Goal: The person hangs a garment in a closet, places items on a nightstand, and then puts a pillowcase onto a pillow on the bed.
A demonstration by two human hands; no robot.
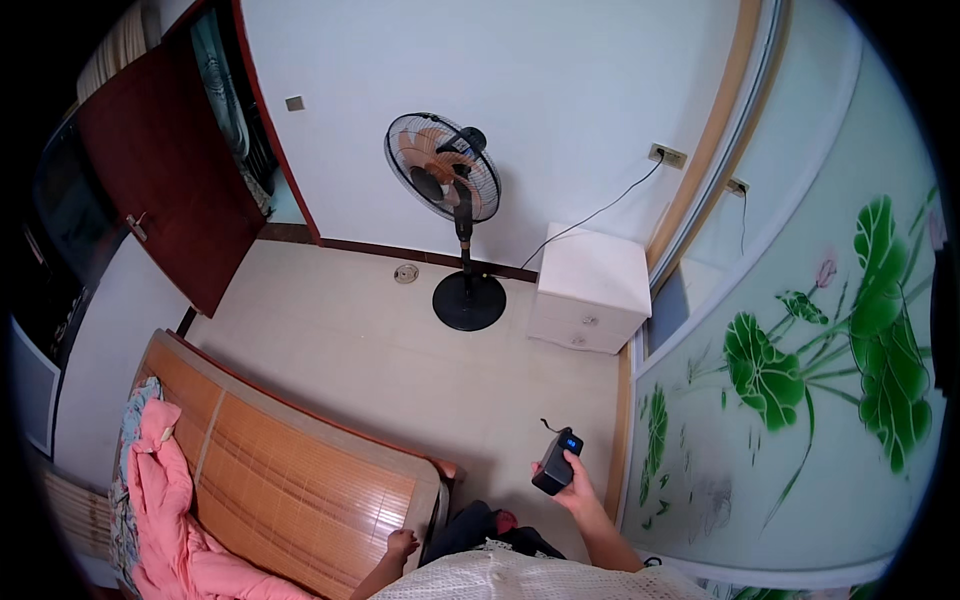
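Observation:
My right hand (577,484) is closed around a black power bank (556,465) with a small lit blue display and a short strap at its far end. It holds this above the pale floor, in front of my body. My left hand (403,541) hangs by the near corner of the bed, over the bamboo mat (315,465). Its fingers are curled, and no object shows in it. A pink quilt (161,487) lies on the bed's left side.
A black pedestal fan (469,300) stands by the far wall, left of a white nightstand (589,277). A cord runs to a wall socket (667,156). Glass sliding panels with painted lotus leaves (765,367) rise at right. A dark red door (169,172) stands open at left.

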